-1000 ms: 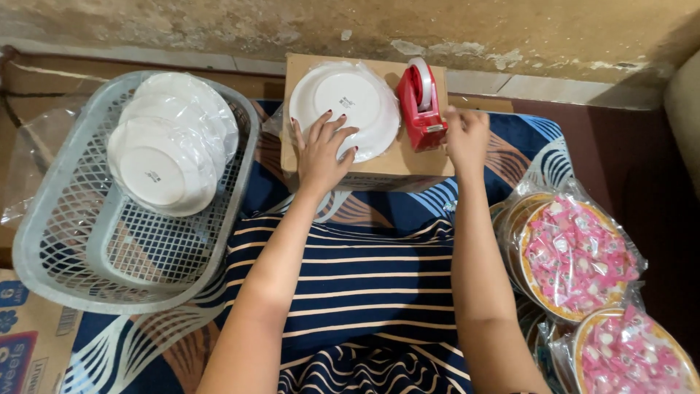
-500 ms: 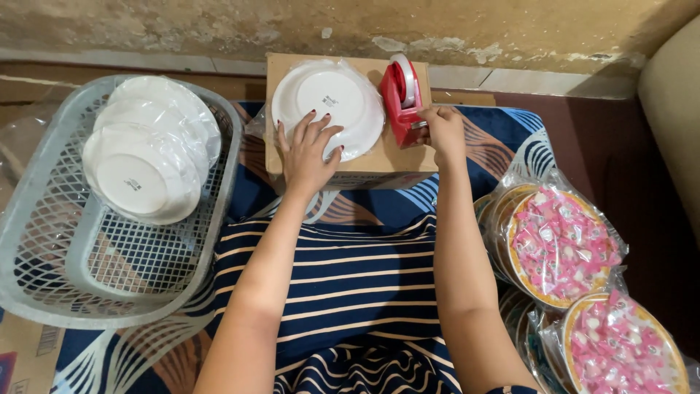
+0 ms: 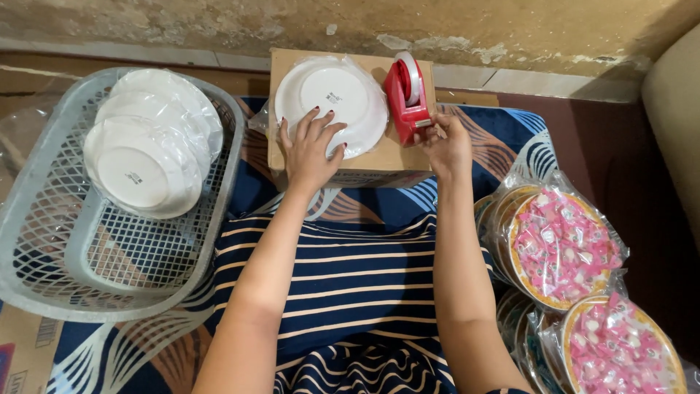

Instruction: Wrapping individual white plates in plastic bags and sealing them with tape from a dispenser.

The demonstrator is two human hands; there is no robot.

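Cardboard box (image 3: 379, 157) serves as worktop: a wrapped white plate (image 3: 332, 102) lies upside down on it, the left hand (image 3: 310, 146) pressing flat on the plate's near edge, fingers spread. Right of the plate stands a red tape dispenser (image 3: 405, 98); the right hand (image 3: 446, 142) pinches at its front end. A grey basket (image 3: 44, 241) of plates sits left of the box.

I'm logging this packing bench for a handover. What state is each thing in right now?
White plate in clear plastic wrap: upside down on the box, left hand pressing it.
Brown cardboard box: closed, serving as a stand.
Red tape dispenser: upright, roll loaded, right hand at its front end.
Grey plastic mesh basket: partly filled.
Wrapped white plates: stacked overlapping, upside down.
Round trays of pink sweets: wrapped in plastic.
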